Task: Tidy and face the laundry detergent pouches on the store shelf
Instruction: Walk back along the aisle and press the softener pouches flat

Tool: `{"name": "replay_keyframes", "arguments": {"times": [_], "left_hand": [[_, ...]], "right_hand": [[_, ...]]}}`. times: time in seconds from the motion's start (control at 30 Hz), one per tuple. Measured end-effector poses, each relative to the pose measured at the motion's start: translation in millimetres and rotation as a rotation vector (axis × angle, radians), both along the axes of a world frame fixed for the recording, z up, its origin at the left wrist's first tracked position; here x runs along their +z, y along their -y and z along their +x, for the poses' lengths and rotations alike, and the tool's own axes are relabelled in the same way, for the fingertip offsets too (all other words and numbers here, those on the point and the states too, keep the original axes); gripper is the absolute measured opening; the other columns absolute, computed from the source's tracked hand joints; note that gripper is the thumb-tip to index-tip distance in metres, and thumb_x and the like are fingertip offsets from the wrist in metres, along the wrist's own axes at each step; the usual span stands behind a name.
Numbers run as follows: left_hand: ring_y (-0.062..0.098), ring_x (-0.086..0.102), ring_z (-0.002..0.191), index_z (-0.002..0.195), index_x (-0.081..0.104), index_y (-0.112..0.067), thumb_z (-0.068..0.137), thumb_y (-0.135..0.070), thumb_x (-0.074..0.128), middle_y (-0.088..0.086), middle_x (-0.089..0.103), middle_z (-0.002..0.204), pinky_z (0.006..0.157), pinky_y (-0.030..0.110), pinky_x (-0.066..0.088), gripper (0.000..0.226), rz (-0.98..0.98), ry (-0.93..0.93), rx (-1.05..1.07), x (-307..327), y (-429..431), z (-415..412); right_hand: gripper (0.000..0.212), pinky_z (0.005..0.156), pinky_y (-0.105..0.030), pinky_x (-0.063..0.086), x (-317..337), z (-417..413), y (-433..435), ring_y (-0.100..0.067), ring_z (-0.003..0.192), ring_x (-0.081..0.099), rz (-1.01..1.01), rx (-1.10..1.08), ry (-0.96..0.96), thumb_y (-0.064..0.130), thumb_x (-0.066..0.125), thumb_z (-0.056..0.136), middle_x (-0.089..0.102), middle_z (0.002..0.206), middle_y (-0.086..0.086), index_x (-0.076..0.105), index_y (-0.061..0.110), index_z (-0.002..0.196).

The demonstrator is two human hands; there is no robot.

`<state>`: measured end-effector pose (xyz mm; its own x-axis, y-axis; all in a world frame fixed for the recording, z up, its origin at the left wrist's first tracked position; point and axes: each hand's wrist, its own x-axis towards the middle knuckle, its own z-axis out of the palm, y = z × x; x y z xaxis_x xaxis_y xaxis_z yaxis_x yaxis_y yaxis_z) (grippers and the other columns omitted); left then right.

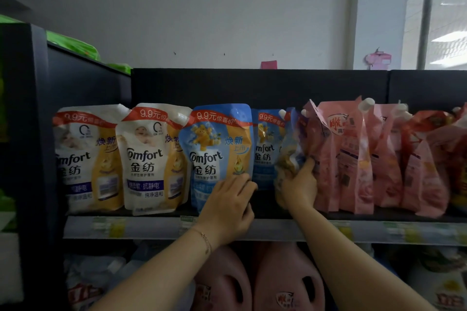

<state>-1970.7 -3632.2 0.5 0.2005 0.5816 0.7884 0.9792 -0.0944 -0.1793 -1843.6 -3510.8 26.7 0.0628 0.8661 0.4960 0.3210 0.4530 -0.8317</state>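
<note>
My right hand (299, 184) has the job here. It is wrapped around the lower part of the turned pouch (286, 156), with the forefinger (309, 163) lying straight up along the seam where that pouch meets the pink pouches (341, 154). The turned pouch stands upright, spout end up, on the top shelf (151, 227), wedged between the rear blue Comfort pouch (265, 149) on its left and the pink ones touching it on its right. Its printed face is twisted away from me and partly blurred, so I cannot read it. My left hand (227, 199) is curled over the lower right corner of the front blue Comfort pouch (217, 146) and appears to grip its edge to keep it square. That pouch faces forward beside the two white Comfort pouches (149, 156), which are already faced. From my left hand, the crooked pouch is off to the right past the dark gap, so the right hand is plainly nearer. As I judge it, the pouch should stay upright and be swung round until its face points out, then drawn left into that gap. The pink pouches lean on it, so they may slump as it turns.
</note>
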Motion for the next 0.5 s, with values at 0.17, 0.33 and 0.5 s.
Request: {"name": "replay_keyframes", "arguments": {"times": [0.17, 0.33, 0.5], "left_hand": [[0.021, 0.040, 0.121, 0.117, 0.049, -0.021, 0.074, -0.035, 0.049, 0.002, 0.052, 0.129, 0.091, 0.041, 0.047, 0.046, -0.074, 0.021, 0.164, 5, -1, -6], [0.025, 0.037, 0.128, 0.119, 0.057, -0.017, 0.074, -0.037, 0.050, 0.006, 0.053, 0.134, 0.095, 0.045, 0.046, 0.050, -0.155, -0.032, 0.181, 6, -13, 3], [0.024, 0.026, 0.135, 0.133, 0.043, -0.015, 0.080, -0.027, 0.061, 0.008, 0.027, 0.153, 0.103, 0.043, 0.043, 0.056, -0.204, 0.017, 0.050, 4, -31, 27]], "right_hand": [[0.047, 0.078, -0.036, 0.048, -4, 24, 4, -0.032, 0.096, 0.059, 0.025, 0.171, -0.113, 0.010, 0.054, 0.091, 0.059, 0.101, -0.008, 0.041, 0.018, 0.135], [0.042, 0.088, -0.039, 0.051, -7, 30, -6, -0.019, 0.104, 0.060, 0.029, 0.413, -0.127, 0.014, 0.064, 0.090, 0.063, 0.115, 0.000, 0.051, 0.019, 0.129], [0.034, 0.091, -0.040, 0.051, 0, 24, -20, -0.022, 0.103, 0.061, -0.048, 0.550, -0.171, 0.005, 0.058, 0.092, 0.064, 0.112, -0.004, 0.051, 0.021, 0.121]]}}
